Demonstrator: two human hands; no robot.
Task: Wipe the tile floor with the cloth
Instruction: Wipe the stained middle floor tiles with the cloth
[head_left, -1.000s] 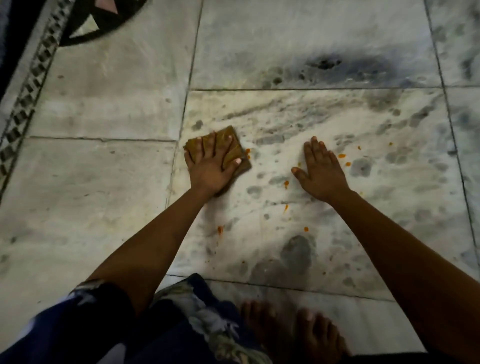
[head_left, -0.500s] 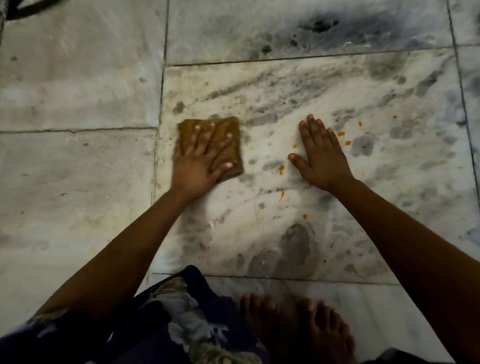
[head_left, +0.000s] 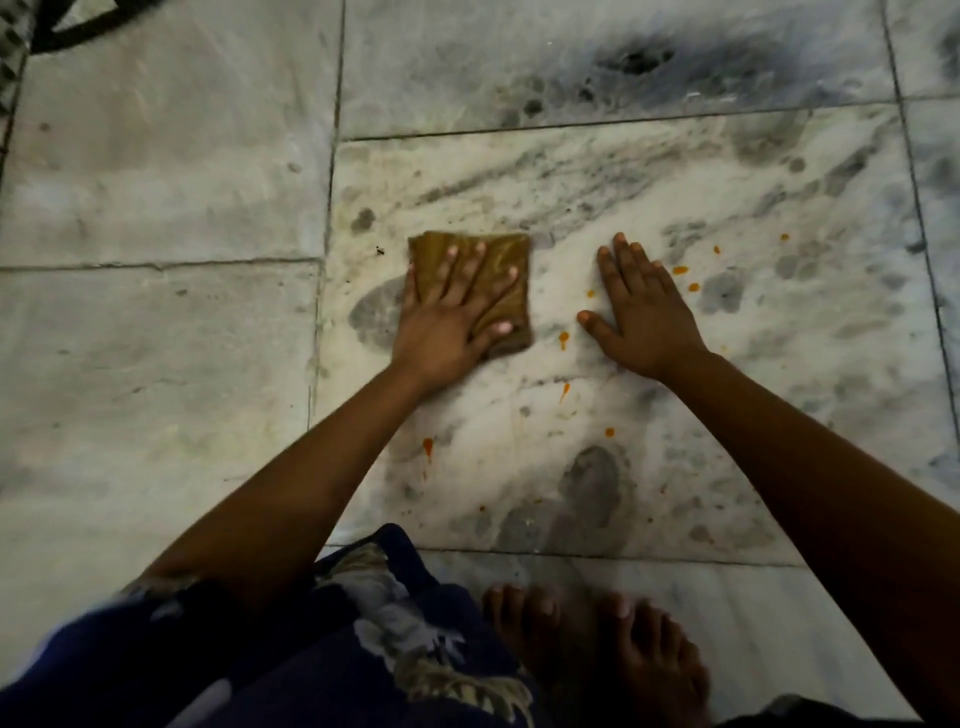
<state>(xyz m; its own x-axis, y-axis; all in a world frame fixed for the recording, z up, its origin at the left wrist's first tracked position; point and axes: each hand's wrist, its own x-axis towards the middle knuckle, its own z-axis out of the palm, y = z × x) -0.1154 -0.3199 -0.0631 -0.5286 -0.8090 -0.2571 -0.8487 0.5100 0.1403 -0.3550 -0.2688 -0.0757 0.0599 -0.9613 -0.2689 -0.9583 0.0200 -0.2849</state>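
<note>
A folded brown cloth (head_left: 501, 249) lies flat on the white and grey marble tile floor (head_left: 649, 197). My left hand (head_left: 452, 317) presses down on the cloth with its fingers spread. My right hand (head_left: 641, 309) rests flat on the tile to the right of the cloth, fingers apart, holding nothing. Small orange spots (head_left: 563, 339) dot the tile between and around my hands, with more of these spots (head_left: 680, 270) just right of my right fingers.
My bare feet (head_left: 597, 644) stand on the near tile at the bottom, beside dark patterned clothing (head_left: 322, 649). A dark patterned border (head_left: 13, 31) shows at the top left corner. Dark grey stains (head_left: 639, 60) mark the far tile.
My left hand has slid the cloth along the tile and squared it up, away from the left grout line. My right hand has stayed planted. The camera view has shifted.
</note>
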